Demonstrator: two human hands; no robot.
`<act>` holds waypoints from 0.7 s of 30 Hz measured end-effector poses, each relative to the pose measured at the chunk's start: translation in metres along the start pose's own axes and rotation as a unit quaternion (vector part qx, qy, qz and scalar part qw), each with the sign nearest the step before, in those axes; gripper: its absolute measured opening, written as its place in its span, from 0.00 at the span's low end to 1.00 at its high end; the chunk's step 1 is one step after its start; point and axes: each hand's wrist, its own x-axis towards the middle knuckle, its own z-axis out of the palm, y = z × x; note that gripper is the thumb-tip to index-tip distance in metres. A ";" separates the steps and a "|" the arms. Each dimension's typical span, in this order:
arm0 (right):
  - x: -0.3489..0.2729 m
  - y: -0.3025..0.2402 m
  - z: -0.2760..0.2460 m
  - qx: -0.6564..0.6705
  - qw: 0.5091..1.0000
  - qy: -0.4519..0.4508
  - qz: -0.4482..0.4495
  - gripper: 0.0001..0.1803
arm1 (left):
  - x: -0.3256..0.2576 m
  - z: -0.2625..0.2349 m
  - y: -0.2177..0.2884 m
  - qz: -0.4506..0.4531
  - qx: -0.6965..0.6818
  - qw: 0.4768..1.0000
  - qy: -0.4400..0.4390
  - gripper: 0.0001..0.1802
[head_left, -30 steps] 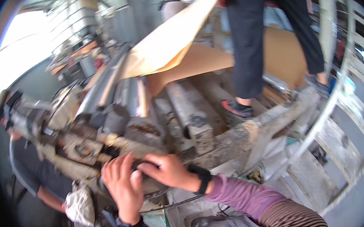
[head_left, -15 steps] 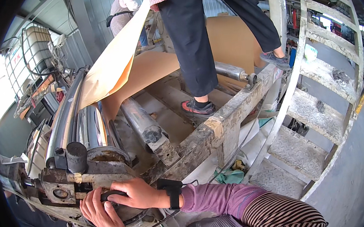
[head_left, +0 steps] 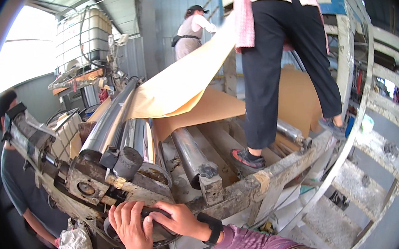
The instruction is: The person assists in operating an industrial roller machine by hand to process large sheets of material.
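Side by side at the lower middle, both my hands are on a black handle [head_left: 146, 213] at the near end of a roller machine. My left hand [head_left: 132, 232] is curled over it from the left, fingertips hidden on the far side. From the right, my right hand [head_left: 182, 221] wraps the handle with its thumb on top. Under the hands a dark round rim, like a handwheel's, shows only in part. Just above sit a grimy metal bearing block [head_left: 87, 185] and a dark cylindrical knob [head_left: 129, 163]. A tan paper sheet [head_left: 170, 91] runs up from the shiny rollers [head_left: 109, 118].
A co-worker in dark trousers [head_left: 266, 71] stands on the machine frame [head_left: 279, 169], beside the paper. Another person [head_left: 191, 32] is at the back, and one in grey [head_left: 29, 187] at the left. Metal stairs [head_left: 355, 172] rise on the right; a caged white tank [head_left: 82, 37] stands behind.
My view has swung left and up, so the machine sits further right and lower in it. The person at the left now shows more fully. Both hands stay on the handle.
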 end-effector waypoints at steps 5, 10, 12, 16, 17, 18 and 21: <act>-0.001 0.004 -0.001 0.016 0.999 -0.018 0.045 0.15 | -0.002 0.002 -0.002 -0.001 -0.017 1.000 0.012 0.21; -0.001 0.001 -0.003 0.014 0.999 -0.007 0.038 0.14 | -0.002 0.003 -0.001 -0.006 -0.030 0.999 0.030 0.20; -0.001 -0.001 -0.005 0.018 0.998 -0.016 0.056 0.13 | -0.002 0.003 -0.001 0.001 -0.041 0.999 0.031 0.19; -0.002 -0.001 -0.005 0.009 0.999 -0.008 0.041 0.13 | -0.002 0.003 -0.001 0.003 -0.042 0.998 0.036 0.19; -0.002 -0.001 -0.004 0.006 0.999 -0.008 0.046 0.13 | -0.003 0.003 -0.001 0.003 -0.045 0.998 0.035 0.19; -0.002 -0.001 -0.004 0.003 0.999 -0.008 0.051 0.12 | -0.003 0.003 -0.001 0.003 -0.047 0.998 0.033 0.19; -0.002 0.000 -0.004 0.005 0.999 -0.001 0.044 0.12 | -0.002 0.004 -0.002 0.005 -0.034 0.999 0.040 0.20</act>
